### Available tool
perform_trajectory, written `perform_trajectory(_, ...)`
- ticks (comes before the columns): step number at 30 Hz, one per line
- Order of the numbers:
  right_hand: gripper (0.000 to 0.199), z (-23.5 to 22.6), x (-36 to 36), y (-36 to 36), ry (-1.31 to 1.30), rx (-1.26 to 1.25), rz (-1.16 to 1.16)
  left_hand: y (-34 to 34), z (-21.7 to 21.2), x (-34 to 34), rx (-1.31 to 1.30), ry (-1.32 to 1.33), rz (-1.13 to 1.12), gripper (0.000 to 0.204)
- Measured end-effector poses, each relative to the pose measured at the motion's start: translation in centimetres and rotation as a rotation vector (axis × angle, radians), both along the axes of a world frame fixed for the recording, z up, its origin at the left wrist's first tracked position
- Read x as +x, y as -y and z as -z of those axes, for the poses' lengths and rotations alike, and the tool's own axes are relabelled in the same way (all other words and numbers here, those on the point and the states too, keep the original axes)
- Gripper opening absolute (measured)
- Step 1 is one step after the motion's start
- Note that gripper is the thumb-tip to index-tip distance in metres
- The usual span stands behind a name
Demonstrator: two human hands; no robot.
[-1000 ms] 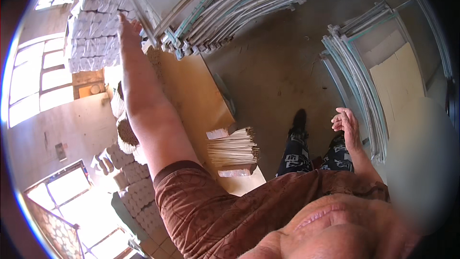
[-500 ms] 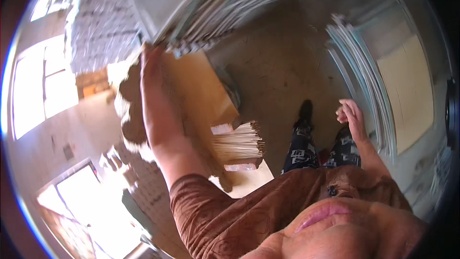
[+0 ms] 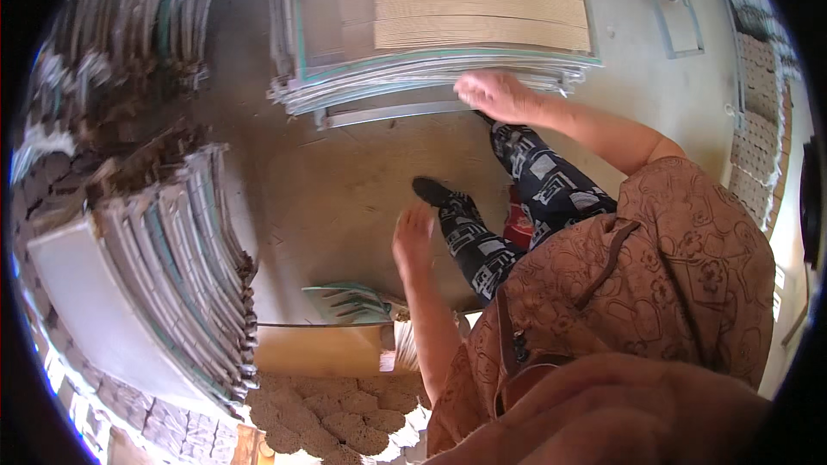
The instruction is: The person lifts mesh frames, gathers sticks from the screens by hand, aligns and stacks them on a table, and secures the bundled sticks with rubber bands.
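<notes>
head | right hand [image 3: 498,95] flat on stacked frames [image 3: 431,86] | left hand [image 3: 413,239] open | concrete floor [image 3: 345,181]

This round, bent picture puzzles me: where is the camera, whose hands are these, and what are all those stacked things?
The camera sits on a person's head and looks down, so you see their own body from above; the wide lens bends straight edges and makes the picture round. There is no machine here, only two bare hands. The right hand reaches forward and rests on the edge of a stack of flat frames with green-edged borders. The left hand hangs open in the air over the dusty floor, holding nothing. Another stack of frames stands at the left. Below are a cardboard box and the person's patterned trousers and dark shoe.
</notes>
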State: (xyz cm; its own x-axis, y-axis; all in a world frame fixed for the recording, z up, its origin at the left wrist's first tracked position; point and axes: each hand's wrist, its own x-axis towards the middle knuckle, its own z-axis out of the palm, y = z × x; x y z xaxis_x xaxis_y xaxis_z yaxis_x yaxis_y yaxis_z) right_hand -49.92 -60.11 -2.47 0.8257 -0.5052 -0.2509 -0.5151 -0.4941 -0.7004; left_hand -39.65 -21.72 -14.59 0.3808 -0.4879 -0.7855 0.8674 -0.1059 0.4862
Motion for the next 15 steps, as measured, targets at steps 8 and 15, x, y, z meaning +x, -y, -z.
perform_trajectory(8, 0.024, 9.2, -9.1, 10.5, -0.316, -0.048, 0.108, 33.5, 0.9, -4.8, -0.252, -0.386, 0.173, 0.061)
perform_trajectory(15, 0.03, 12.8, -9.8, 26.5, -0.282, -0.462, 0.026, 41.7, 5.0, -6.8, -0.238, -0.385, 0.211, 0.07)
